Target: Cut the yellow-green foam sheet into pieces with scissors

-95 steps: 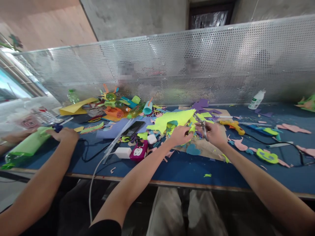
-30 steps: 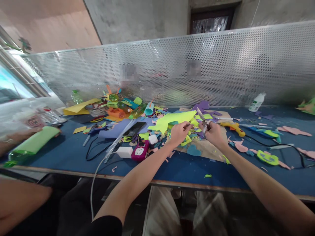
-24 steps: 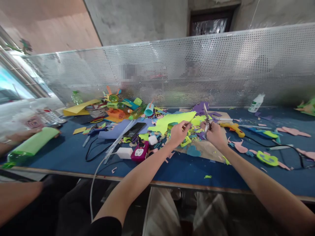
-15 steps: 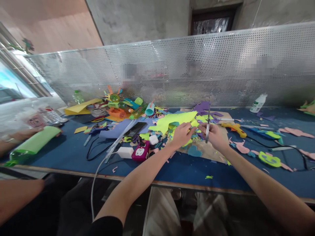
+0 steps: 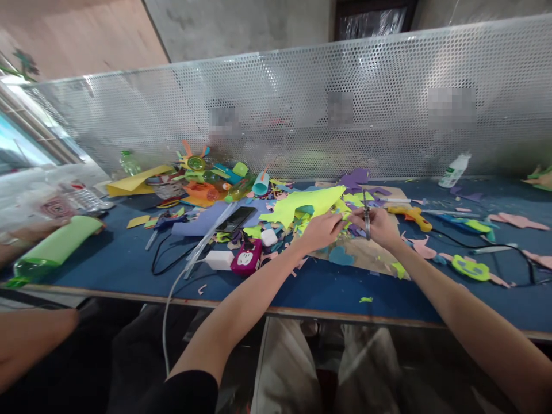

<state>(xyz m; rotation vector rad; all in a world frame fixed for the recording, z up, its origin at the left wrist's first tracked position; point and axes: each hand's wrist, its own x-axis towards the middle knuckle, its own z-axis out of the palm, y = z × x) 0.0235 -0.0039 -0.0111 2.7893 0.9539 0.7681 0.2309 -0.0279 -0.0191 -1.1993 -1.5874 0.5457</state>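
My left hand (image 5: 322, 230) is closed in a pinch over the pile of coloured scraps; whatever lies between its fingertips is too small to make out. Just right of it, my right hand (image 5: 377, 227) grips metal scissors (image 5: 367, 215), which point away from me. The fingertips of both hands nearly meet. Behind them lies a large yellow-green sheet (image 5: 308, 206) with cut edges. Brown paper (image 5: 371, 256) with a blue-grey heart-shaped piece (image 5: 341, 256) on it lies in front of the hands.
A yellow glue gun (image 5: 411, 217) with a black cable lies on the right. Left are a magenta power cube (image 5: 247, 257), a phone (image 5: 236, 219) and a white cable. At far left another person's hand touches a green-wrapped bottle (image 5: 64, 244). A white bottle (image 5: 455, 171) stands back right.
The view has shifted slightly, so the table sits a little higher. My hands stay close together, and the scissors remain in my right hand. A yellow-green scrap now shows near my right wrist.
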